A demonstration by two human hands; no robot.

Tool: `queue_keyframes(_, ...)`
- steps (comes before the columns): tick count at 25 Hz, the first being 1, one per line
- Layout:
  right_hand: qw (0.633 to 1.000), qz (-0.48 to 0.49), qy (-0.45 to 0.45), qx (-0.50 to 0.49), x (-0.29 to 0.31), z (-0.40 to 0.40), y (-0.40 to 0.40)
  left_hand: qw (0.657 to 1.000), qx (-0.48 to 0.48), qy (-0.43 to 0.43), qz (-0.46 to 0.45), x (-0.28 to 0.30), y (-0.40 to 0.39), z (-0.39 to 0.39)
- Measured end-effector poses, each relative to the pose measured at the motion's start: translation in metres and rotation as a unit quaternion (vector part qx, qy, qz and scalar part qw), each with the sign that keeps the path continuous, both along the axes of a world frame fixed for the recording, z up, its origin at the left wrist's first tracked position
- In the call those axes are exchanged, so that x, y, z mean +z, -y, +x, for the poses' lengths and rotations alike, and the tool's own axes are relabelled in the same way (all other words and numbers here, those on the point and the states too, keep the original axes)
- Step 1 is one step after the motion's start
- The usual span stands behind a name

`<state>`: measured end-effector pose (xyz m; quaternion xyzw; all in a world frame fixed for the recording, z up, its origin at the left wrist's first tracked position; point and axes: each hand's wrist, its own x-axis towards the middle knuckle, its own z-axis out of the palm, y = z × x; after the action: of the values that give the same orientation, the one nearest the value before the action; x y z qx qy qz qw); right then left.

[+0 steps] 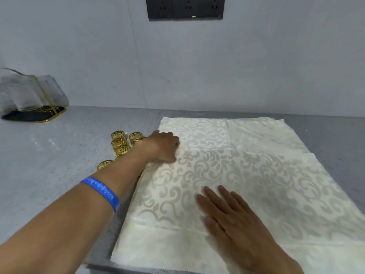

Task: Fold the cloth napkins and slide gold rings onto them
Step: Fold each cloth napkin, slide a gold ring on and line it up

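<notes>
A cream napkin [246, 175] with a pale scroll pattern lies spread flat on the grey counter [49, 155]. My left hand [164, 147], a blue band on its forearm, is on the napkin's far left part with its fingers curled, pinching the cloth near the left edge. My right hand [231, 216] lies flat on the near middle of the napkin, fingers straight and pressing it down. Several gold rings [120, 145] with a cut-out pattern stand in a cluster on the counter just left of the napkin, partly behind my left wrist.
At the far left, against the wall, stands a black tray with gold trim [33, 114] holding a grey plastic-wrapped bundle [29, 91]. A black socket panel [185, 7] is on the wall above. The counter's front edge runs under the napkin's near side.
</notes>
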<state>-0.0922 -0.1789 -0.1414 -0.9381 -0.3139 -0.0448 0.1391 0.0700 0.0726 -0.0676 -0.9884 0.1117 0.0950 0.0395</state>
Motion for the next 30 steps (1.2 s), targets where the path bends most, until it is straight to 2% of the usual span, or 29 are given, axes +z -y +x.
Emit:
queue_keyframes(2, 1.0, 0.007, 0.0, 0.009, -0.003, 0.002, 0.0, 0.997, 0.044, -0.048, -0.05, 0.003, -0.009, 0.008)
queue_keyframes(4, 0.999, 0.039, 0.009, 0.028, -0.005, 0.002, 0.003, 0.994, 0.057, -0.045, -0.084, 0.001, -0.017, 0.009)
queue_keyframes(6, 0.985, 0.17, -0.027, 0.031, -0.002, 0.001, 0.009, 0.993, 0.058, -0.005, -0.104, 0.002, -0.018, 0.003)
queue_keyframes(7, 0.965, 0.243, -0.093, 0.014, 0.001, 0.001, 0.012, 0.989, 0.061, 0.03, -0.131, 0.004, -0.016, -0.004)
queue_keyframes(9, 0.902, 0.357, -0.241, -0.029, 0.013, -0.002, 0.012, 0.965, 0.077, 0.115, -0.221, 0.015, -0.001, -0.029)
queue_keyframes(10, 0.874, 0.403, -0.265, -0.052, 0.019, -0.001, 0.01, 0.951, 0.077, 0.162, -0.252, 0.019, 0.011, -0.046)
queue_keyframes(12, 0.833, 0.479, -0.249, -0.122, 0.038, 0.002, 0.004, 0.932, 0.023, 0.259, -0.251, 0.015, 0.045, -0.088)
queue_keyframes(15, 0.792, 0.5, -0.28, -0.21, 0.066, 0.018, -0.001, 0.907, -0.081, 0.348, -0.221, -0.008, 0.098, -0.136)
queue_keyframes(17, 0.801, 0.441, -0.318, -0.248, 0.074, 0.027, 0.001, 0.893, -0.138, 0.363, -0.226, -0.024, 0.117, -0.153)
queue_keyframes(20, 0.835, 0.343, -0.334, -0.272, 0.067, 0.031, 0.008, 0.914, -0.161, 0.285, -0.237, -0.04, 0.103, -0.173)
queue_keyframes(23, 0.878, 0.289, -0.269, -0.271, 0.054, 0.031, 0.01, 0.935, -0.109, 0.225, -0.252, -0.056, 0.04, -0.192)
queue_keyframes(25, 0.909, 0.253, -0.22, -0.247, 0.048, 0.03, 0.008, 0.936, -0.07, 0.199, -0.281, -0.064, -0.005, -0.207)
queue_keyframes(27, 0.927, 0.226, -0.187, -0.234, 0.043, 0.029, 0.006, 0.924, -0.043, 0.198, -0.326, -0.067, -0.033, -0.22)
queue_keyframes(30, 0.936, 0.21, -0.164, -0.232, 0.042, 0.027, 0.004, 0.902, -0.003, 0.221, -0.372, -0.067, -0.047, -0.228)
